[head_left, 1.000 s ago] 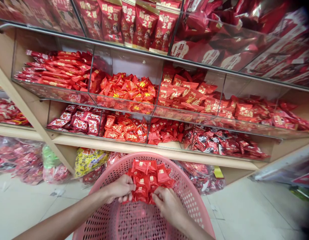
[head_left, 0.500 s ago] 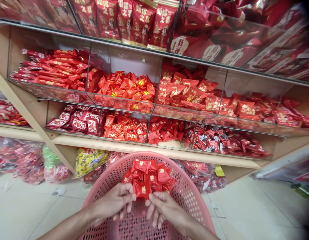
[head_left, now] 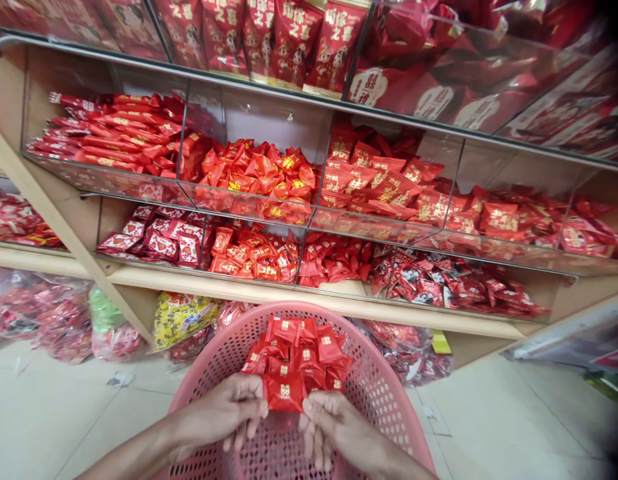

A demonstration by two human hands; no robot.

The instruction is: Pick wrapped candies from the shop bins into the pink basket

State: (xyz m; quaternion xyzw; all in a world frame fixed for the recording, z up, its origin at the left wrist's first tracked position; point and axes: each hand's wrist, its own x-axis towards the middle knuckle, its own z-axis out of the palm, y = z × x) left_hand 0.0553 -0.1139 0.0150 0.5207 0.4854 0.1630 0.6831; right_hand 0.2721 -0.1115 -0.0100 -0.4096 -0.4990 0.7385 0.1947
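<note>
Under the wooden shelf at the far left, clear bags of red packets are lying in a heap, and a yellow bag is sitting farther right, near the rim of the pink basket. Over the basket's left side, the left hand is pinching the left end of a red packet between thumb and forefinger, its other fingers curling loosely below. Between the two hands, the packet is showing its gold print and partly covering the pile of similar packets beyond it; whether it is touching them, I cannot tell. Just right of it, the right hand is gripping its other end, the lower fingers hanging beneath. Farther right, another clear bag is resting beyond the basket.
</note>
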